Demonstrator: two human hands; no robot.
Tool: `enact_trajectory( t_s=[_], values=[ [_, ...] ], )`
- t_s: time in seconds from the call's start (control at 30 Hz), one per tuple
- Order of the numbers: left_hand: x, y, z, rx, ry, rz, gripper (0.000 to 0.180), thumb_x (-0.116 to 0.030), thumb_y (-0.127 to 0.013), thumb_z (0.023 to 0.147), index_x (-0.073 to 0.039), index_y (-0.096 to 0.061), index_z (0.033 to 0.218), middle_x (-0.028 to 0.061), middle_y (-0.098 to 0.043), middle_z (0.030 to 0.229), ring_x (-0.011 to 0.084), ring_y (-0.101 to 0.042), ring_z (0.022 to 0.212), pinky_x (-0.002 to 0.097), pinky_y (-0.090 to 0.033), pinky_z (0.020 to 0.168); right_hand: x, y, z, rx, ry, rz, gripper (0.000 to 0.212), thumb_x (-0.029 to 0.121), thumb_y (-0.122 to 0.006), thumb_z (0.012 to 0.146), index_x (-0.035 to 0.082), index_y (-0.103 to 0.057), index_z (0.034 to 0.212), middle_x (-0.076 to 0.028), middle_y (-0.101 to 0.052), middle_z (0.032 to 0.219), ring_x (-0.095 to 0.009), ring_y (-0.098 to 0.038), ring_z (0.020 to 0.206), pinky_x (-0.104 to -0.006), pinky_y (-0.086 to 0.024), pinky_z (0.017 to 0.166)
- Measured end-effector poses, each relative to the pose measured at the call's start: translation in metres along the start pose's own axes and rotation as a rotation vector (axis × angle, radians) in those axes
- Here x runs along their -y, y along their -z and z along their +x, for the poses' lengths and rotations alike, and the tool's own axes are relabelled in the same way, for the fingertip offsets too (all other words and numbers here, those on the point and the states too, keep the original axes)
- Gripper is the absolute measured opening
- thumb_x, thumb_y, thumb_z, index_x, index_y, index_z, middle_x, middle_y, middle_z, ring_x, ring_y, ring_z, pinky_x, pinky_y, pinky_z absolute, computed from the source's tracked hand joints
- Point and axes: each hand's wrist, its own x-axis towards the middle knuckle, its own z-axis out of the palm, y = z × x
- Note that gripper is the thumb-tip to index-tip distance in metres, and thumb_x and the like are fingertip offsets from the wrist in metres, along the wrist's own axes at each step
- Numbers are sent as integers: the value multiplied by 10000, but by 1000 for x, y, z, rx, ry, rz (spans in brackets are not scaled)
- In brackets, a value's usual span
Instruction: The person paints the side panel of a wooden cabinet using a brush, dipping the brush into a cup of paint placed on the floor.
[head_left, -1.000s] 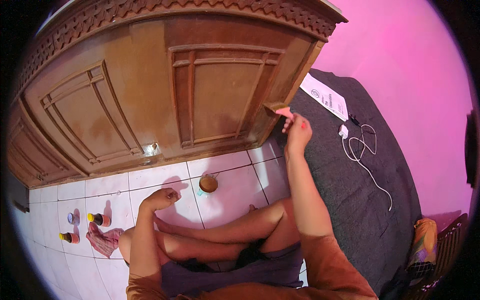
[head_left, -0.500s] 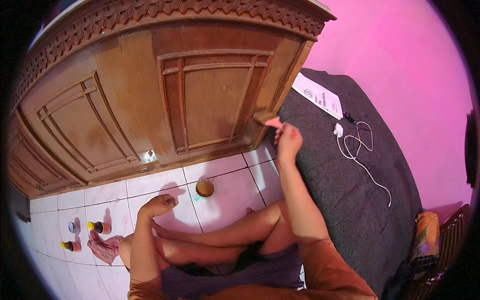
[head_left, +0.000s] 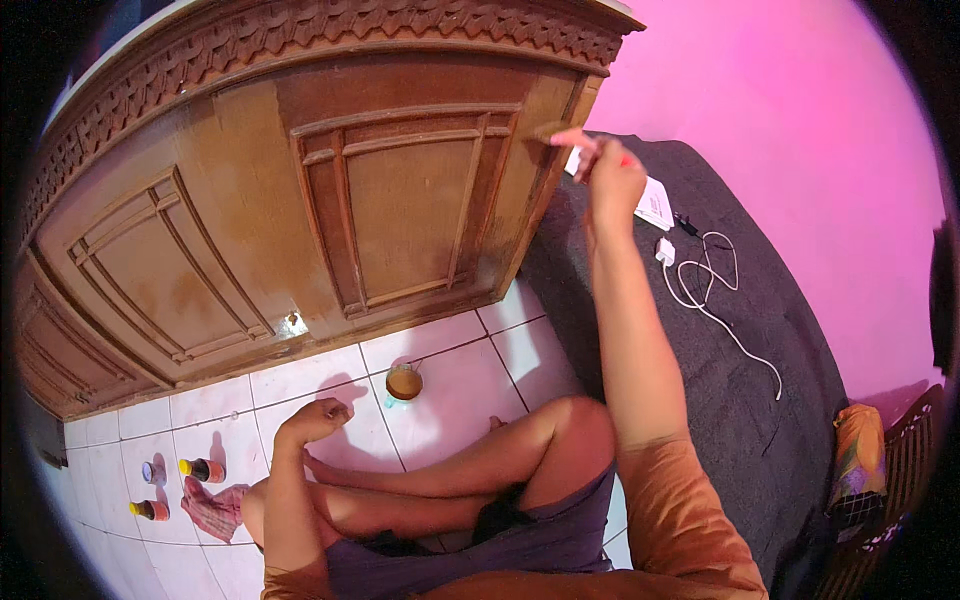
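My right hand (head_left: 615, 180) is closed round the pink-red handle of a paintbrush (head_left: 572, 138). The brush's bristles meet the right edge of a carved wooden cabinet (head_left: 410, 215), high beside its framed door panel. Brown finish lies unevenly over the cabinet front, with darker and lighter patches. My left hand (head_left: 318, 420) hangs above my leg, fingers loosely curled, with nothing visible in it. Beyond that hand, a cup of brown liquid (head_left: 404, 383) stands on the tiled floor.
Two small dark bottles with yellow caps (head_left: 203, 469), a small purplish jar (head_left: 150, 472) and a pink cloth (head_left: 213, 508) are at the left on the floor. To the right lies a dark grey mattress (head_left: 720, 330), bearing white papers (head_left: 653, 205) and a charger with white cable (head_left: 665, 252).
My right hand has carried the brush up along the cabinet's right edge, from near the panel's lower corner to near its top. The left hand stays about where it was.
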Motion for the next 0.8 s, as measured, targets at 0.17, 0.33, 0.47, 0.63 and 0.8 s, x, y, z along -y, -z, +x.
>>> enact_trajectory(
  t_s=[0.17, 0.33, 0.47, 0.63, 0.8],
  values=[
    [0, 0, 0, 28, -48, 25, 412, -350, -554, 948, -35, -607, 1207, 116, -671, 1098, 225, -629, 991, 339, -496, 884, 27, -3, 15, -84, 63, 189, 204, 144, -503, 938, -22, -622, 938, -55, -615, 720, -112, -532, 556, -249, -412, 478],
    [-3, 1, -6, 9, -8, -28, 447, -418, -561, 940, -46, -621, 1182, 124, -678, 1073, 233, -636, 963, 346, -497, 865, -44, 3, -23, -116, 41, 259, 210, 189, -514, 967, 13, -626, 947, -26, -590, 728, -87, -512, 563, -233, -407, 474],
    [-1, 0, -2, 7, -21, 0, 476, -476, -569, 932, -61, -637, 1157, 132, -684, 1061, 245, -647, 950, 361, -500, 855, -123, 25, -84, -193, -152, 197, 227, 218, -509, 992, 24, -609, 1055, -21, -581, 728, -75, -491, 543, -217, -387, 457],
    [4, -4, 3, 12, 27, -24, 478, -475, -569, 929, -56, -640, 1149, 136, -681, 1067, 252, -648, 955, 368, -502, 855, -200, 56, -149, -285, -370, 192, 207, 180, -534, 944, 17, -619, 1039, -34, -579, 720, -96, -488, 537, -239, -397, 461],
    [12, -2, 1, 6, 17, 17, 491, -483, -573, 922, -48, -646, 1137, 144, -679, 1071, 257, -645, 965, 368, -501, 862, -212, 66, -170, -347, -492, 166, 187, 161, -553, 899, 25, -621, 1008, -21, -573, 706, -87, -484, 526, -236, -395, 452]
  ],
)
